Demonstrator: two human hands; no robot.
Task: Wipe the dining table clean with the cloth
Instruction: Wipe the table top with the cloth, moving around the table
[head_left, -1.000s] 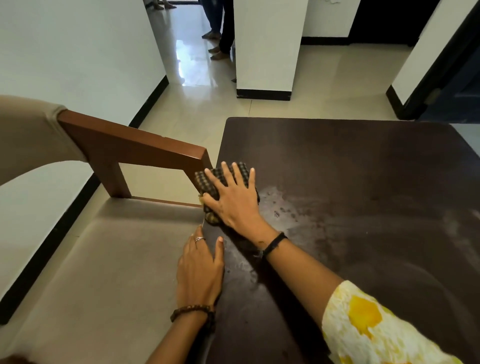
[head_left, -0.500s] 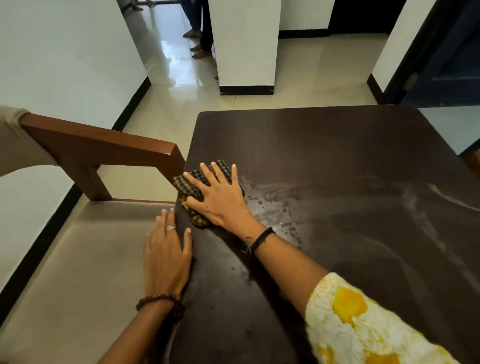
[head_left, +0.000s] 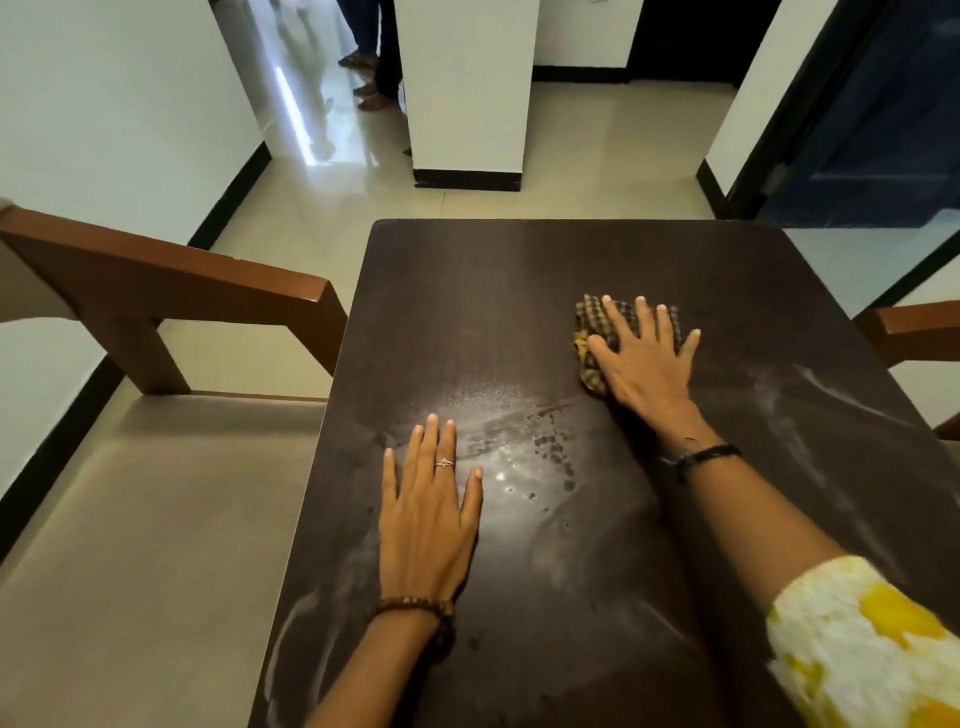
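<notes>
The dark brown dining table (head_left: 493, 291) fills the middle of the view, with wet streaks and droplets (head_left: 524, 447) near its centre and pale smears on the right. A checked brown cloth (head_left: 595, 325) lies on the table right of centre. My right hand (head_left: 644, 358) presses flat on the cloth with fingers spread and straight. My left hand (head_left: 426, 514) rests flat on the table near its left edge, fingers straight, a ring on one finger.
A wooden chair (head_left: 171, 291) with a beige seat stands against the table's left side. Another chair's arm (head_left: 914, 327) shows at the right edge. A white pillar (head_left: 467, 88) stands beyond the table, and a person's feet (head_left: 366, 78) are in the hallway.
My right hand has slid the cloth from the table's left edge rightward to right of centre. My left hand now rests further onto the table top.
</notes>
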